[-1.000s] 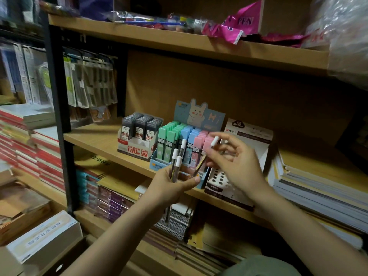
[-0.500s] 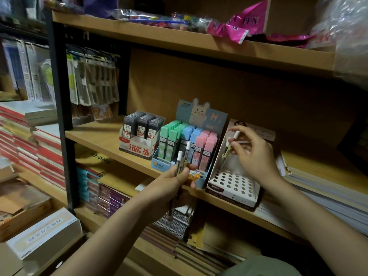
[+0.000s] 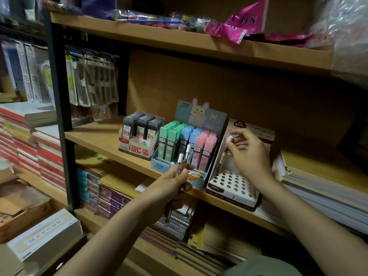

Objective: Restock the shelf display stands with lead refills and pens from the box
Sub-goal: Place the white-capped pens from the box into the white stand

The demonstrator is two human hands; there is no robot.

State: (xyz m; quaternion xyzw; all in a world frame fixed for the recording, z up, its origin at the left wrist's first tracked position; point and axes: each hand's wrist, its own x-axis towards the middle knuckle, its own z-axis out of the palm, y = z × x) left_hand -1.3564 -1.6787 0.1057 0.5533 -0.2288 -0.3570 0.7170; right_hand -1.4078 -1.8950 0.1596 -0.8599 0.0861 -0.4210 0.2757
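The right hand (image 3: 250,154) pinched one pen (image 3: 226,154) near-upright over the holed stand's (image 3: 232,185) back row; the left hand (image 3: 173,185), beside it, gripped spare pens (image 3: 184,159).

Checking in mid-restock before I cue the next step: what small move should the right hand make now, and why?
Probably lower the pen straight down into a hole and let go. The right hand pinches it near its white cap, tip over the back rows of the white holed stand; the left hand holds two more pens.
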